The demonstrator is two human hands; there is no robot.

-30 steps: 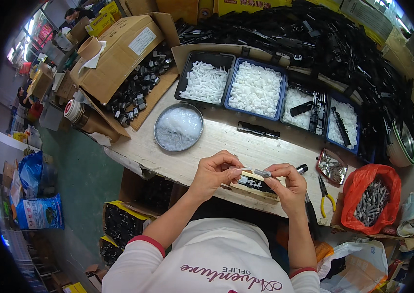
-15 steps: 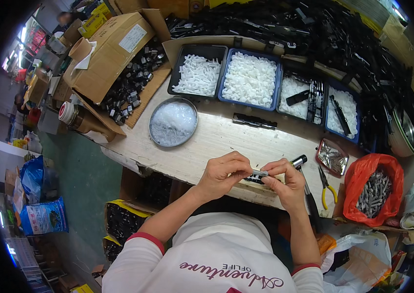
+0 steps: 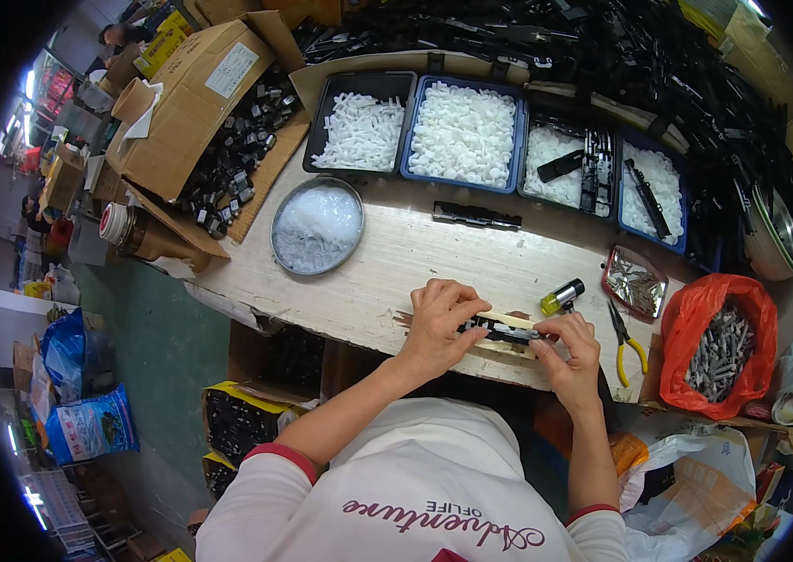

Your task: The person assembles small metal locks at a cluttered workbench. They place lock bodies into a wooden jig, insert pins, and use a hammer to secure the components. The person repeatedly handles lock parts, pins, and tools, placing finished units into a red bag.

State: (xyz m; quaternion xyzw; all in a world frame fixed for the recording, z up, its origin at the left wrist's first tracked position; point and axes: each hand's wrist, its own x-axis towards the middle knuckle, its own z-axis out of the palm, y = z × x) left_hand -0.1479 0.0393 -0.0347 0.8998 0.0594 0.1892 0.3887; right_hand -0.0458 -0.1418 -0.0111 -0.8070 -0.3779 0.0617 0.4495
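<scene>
Near the front edge of the bench, a long black plastic part (image 3: 501, 331) lies between my hands, with a grey piece showing along it. My left hand (image 3: 440, 323) has thumb and fingers closed on its left end. At the other end, my right hand (image 3: 567, 348) pinches the part with thumb and forefinger. A pale strip shows on the bench just behind the part. Beyond my right hand lies a hammer (image 3: 561, 297) with a yellow and black head. Farther back on the bench rests a similar black part (image 3: 477, 215).
Trays of white plastic pieces (image 3: 464, 132) line the back, before a heap of black parts (image 3: 593, 47). A round metal dish (image 3: 319, 227) stands left. Yellow-handled pliers (image 3: 628, 347), a red dish of small metal pieces (image 3: 635, 279) and a red bag of grey parts (image 3: 719, 347) are right.
The small grey piece pinched between my hands is now down at the black part. My hands have moved apart, one at each end of it. The view has shifted slightly.
</scene>
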